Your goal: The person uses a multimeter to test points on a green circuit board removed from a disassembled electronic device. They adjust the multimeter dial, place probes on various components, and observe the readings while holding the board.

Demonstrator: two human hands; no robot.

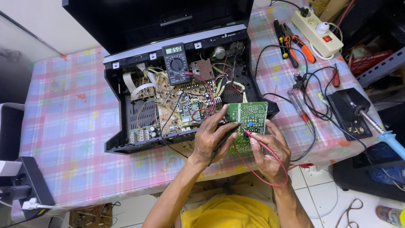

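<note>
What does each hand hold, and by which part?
Left hand holds the black probe along its handle; right hand holds the red probe along its handle.

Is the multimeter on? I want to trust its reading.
On: the multimeter, resting on the opened black device, shows digits on its lit display.

Home repair workshop, multimeter (176, 63), soldering iron (382, 131), pliers (295, 44), checked tablecloth (71, 126)

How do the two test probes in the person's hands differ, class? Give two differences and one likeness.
The black probe lies in the left hand; the red probe in the right hand. The red probe's lead loops below the wrist; the black probe's lead is hidden. Both tips touch the green circuit board.
</note>
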